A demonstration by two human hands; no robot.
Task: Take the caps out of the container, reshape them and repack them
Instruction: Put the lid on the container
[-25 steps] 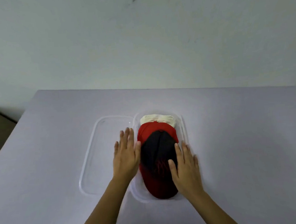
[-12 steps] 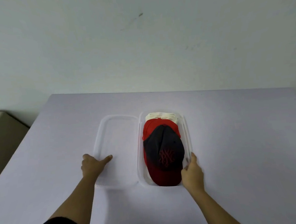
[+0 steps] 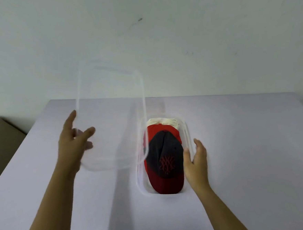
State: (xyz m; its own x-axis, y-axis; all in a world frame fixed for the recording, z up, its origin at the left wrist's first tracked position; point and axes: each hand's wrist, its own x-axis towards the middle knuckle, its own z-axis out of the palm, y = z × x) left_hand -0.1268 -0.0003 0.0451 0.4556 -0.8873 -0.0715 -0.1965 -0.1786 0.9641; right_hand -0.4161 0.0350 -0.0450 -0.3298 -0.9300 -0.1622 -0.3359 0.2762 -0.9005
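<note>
The container (image 3: 140,176) is a clear, elongated plastic tub standing on the pale lilac table (image 3: 248,153), right of centre, with its long axis running straight away from the person. It holds three visible caps, stacked and overlapping along that axis. Cap count: one dark cap (image 3: 168,155) on top, with a red logo and a red brim pointing toward the person at the near end; one red cap (image 3: 159,129) beneath it, showing at its far edge; one cream cap (image 3: 163,122) at the far end, mostly covered. Lid count: one. The lid (image 3: 111,116) is clear and is held in the air left of the container, tilted, with its long axis also running away from the person and its right edge overlapping the container's left wall in this view. The left hand (image 3: 72,145) holds the lid at its near left edge, thumb on the near face and fingers behind the plastic; the hand is blurred, so the exact grip is unclear. The right hand (image 3: 196,159) is at the container's near right wall, fingers loosely extended, thumb inside the rim and fingers outside it; nothing is clamped. Whether it touches the rim cannot be determined.
</note>
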